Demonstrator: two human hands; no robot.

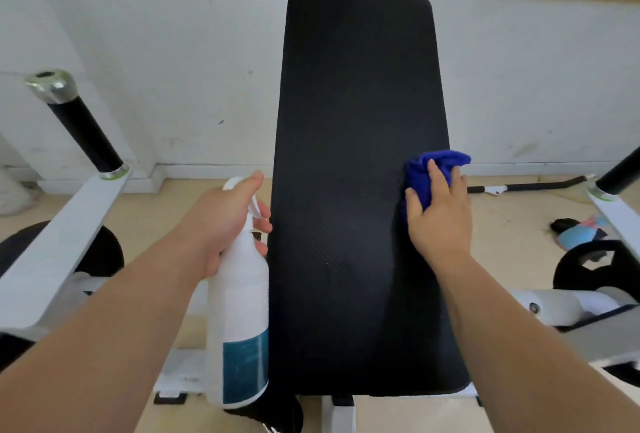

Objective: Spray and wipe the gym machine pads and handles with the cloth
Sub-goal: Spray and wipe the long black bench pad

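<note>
My right hand (440, 214) lies flat on the blue cloth (436, 162), fingers straight and a little spread, pressing it against the black pad (356, 190) at the pad's right edge, about halfway up its length. My left hand (225, 221) is wrapped round the neck of the white spray bottle (242, 311), with the fingers curled at the trigger, and holds it upright just off the pad's left edge. A black handle (83, 128) with a metal cap stands well to the left of the pad.
</note>
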